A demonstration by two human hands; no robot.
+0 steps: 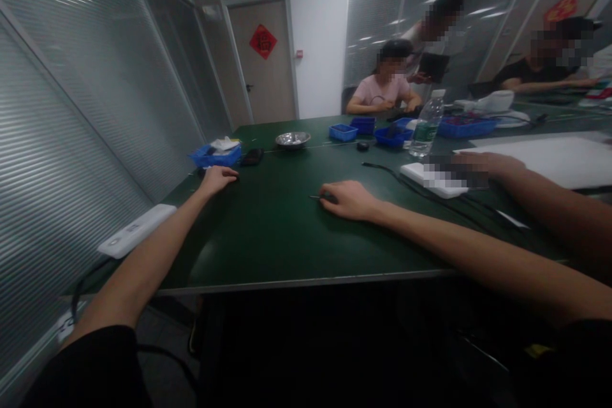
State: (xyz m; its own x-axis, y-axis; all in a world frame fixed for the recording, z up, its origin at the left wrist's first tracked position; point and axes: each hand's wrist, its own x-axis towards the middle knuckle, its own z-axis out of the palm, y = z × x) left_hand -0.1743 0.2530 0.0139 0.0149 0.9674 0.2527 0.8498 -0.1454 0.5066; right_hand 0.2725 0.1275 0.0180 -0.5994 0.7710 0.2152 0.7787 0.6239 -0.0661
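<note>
My left hand reaches far out to the left side of the green table. Its fingers are curled down on the tabletop over something small and dark that I cannot make out. Near the table's middle, my right hand rests closed, pinching a thin dark tool whose tip sticks out to the left along the surface. A blue bin with white scraps and a black flat object lie just beyond my left hand.
A co-worker's hand rests on a white device at my right, with a black cable beside it. Further back stand a metal bowl, blue bins, a water bottle and seated people. A white power strip hangs off the left edge.
</note>
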